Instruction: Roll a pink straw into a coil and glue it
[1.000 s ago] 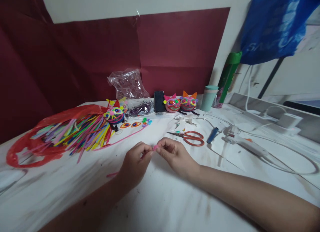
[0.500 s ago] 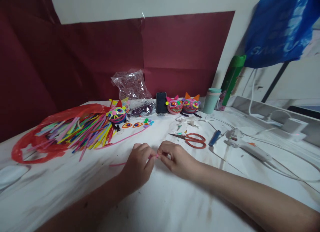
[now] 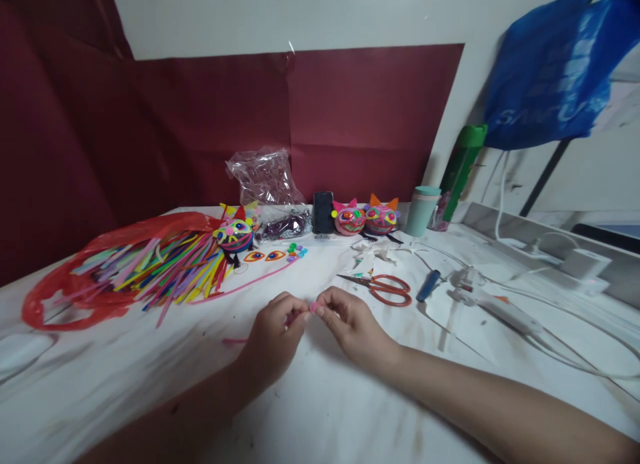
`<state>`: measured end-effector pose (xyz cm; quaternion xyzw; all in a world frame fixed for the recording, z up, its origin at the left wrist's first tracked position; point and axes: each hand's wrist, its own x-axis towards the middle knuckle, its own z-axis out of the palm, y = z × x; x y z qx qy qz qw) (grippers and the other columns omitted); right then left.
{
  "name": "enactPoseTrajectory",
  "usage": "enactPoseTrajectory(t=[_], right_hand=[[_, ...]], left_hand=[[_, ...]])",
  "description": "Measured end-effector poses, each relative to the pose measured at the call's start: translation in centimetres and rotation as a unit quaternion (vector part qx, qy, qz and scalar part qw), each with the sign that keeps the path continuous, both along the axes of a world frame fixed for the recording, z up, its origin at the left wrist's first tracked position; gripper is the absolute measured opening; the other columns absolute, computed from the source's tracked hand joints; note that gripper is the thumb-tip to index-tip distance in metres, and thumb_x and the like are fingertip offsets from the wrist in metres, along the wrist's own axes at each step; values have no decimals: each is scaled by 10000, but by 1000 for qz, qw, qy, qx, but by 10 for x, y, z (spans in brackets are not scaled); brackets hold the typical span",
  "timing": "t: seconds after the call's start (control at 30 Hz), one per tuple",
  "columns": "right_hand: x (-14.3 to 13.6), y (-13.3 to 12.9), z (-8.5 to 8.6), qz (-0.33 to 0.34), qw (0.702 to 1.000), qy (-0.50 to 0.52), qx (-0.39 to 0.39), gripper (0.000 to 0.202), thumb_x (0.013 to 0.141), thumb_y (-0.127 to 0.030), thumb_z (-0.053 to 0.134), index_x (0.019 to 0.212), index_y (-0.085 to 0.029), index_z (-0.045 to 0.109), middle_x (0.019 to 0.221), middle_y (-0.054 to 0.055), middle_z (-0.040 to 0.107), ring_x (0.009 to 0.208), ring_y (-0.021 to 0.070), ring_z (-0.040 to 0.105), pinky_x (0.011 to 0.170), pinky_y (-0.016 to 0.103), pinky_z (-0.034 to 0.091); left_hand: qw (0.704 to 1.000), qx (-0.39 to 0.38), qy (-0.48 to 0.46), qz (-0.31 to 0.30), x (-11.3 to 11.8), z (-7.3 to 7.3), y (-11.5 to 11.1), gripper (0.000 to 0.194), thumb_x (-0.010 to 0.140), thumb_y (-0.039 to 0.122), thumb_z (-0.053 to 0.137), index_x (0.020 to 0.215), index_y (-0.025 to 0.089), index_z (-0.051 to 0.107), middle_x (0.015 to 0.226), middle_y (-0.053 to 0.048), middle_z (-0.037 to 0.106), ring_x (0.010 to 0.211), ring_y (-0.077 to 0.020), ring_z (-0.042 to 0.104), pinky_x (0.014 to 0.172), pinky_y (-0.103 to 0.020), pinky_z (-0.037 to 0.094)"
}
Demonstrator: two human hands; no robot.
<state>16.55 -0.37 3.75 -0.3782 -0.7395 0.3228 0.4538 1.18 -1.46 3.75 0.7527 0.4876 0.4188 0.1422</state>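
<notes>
My left hand (image 3: 275, 334) and my right hand (image 3: 350, 321) meet fingertip to fingertip low over the white table (image 3: 320, 397). Between them they pinch a thin pink strip (image 3: 313, 309), rolled into a small coil at the fingertips. Its loose tail (image 3: 234, 341) trails left on the table behind my left hand. Red-handled scissors (image 3: 383, 287) lie just beyond my right hand.
A red plastic bag (image 3: 65, 284) with several coloured strips (image 3: 170, 267) spreads at the left. Colourful cat-face balls (image 3: 235, 234) (image 3: 365, 219), a phone (image 3: 323, 212), a teal cup (image 3: 421, 209) and a clear bag (image 3: 263, 177) stand at the back. A glue gun (image 3: 493, 304) and cables lie right.
Both hands stay together on the pink strip with small finger movements. The view has tilted slightly, so everything sits a little lower in the picture.
</notes>
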Motion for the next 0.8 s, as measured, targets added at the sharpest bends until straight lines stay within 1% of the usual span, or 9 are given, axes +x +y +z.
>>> enactPoseTrajectory(t=[0.13,0.23,0.3,0.37,0.47,0.57,0.63,0.7,0.8], right_hand=[[4,5,0,25,991,-92,91,103,819,-153,456,735,-170,512,692,20,519,649,135,478,603,245,380],[6,7,-2,33,976,-145,161,105,793,-94,438,748,-167,498,720,44,525,689,156,482,625,259,384],[6,7,-3,30,967,-168,187,113,782,-81,426,743,-164,493,721,57,525,701,167,479,631,269,385],[6,6,-2,28,966,-171,190,115,774,-78,427,730,-163,491,710,55,524,694,166,476,623,267,384],[5,3,1,19,981,-143,130,103,768,-90,454,711,-166,495,675,25,516,640,140,469,589,244,371],[2,1,4,8,995,-91,31,102,791,-148,469,699,-164,507,623,-7,496,574,113,442,545,222,350],[1,0,5,7,998,-59,-17,121,805,-186,468,697,-159,515,595,-18,476,551,105,421,525,214,339],[1,-1,5,6,998,-45,-38,127,807,-194,471,697,-155,522,583,-23,468,543,101,414,516,210,334],[2,-2,6,-2,998,-65,-2,99,788,-161,487,697,-156,526,603,-15,490,560,105,437,528,211,340]], left_hand=[[997,50,53,-9,-3,0,2,152,784,159,447,642,179,497,647,9,518,647,-133,497,632,-258,383],[987,103,116,-37,-4,-1,3,184,798,118,407,644,179,486,651,0,540,672,-144,498,666,-282,371],[979,130,144,-57,-4,-1,3,198,802,100,385,649,176,486,652,-5,547,669,-147,493,673,-295,362],[977,136,153,-65,-5,-1,3,197,802,99,380,657,172,491,656,-8,547,668,-149,490,673,-300,358],[986,92,123,-56,-6,2,3,166,785,128,413,646,175,490,641,3,522,654,-142,482,650,-280,360],[998,7,51,-36,-6,6,1,134,758,165,448,630,178,487,622,23,483,607,-122,458,589,-241,356],[998,-48,9,-28,-5,9,0,129,747,194,461,622,176,489,610,31,469,581,-112,435,553,-223,342],[996,-88,-18,-27,-4,12,-1,140,738,220,467,608,172,483,590,39,454,564,-105,410,535,-216,325],[991,-127,-33,-27,-2,15,-1,141,717,236,470,594,167,475,563,48,423,548,-98,378,526,-214,304]])
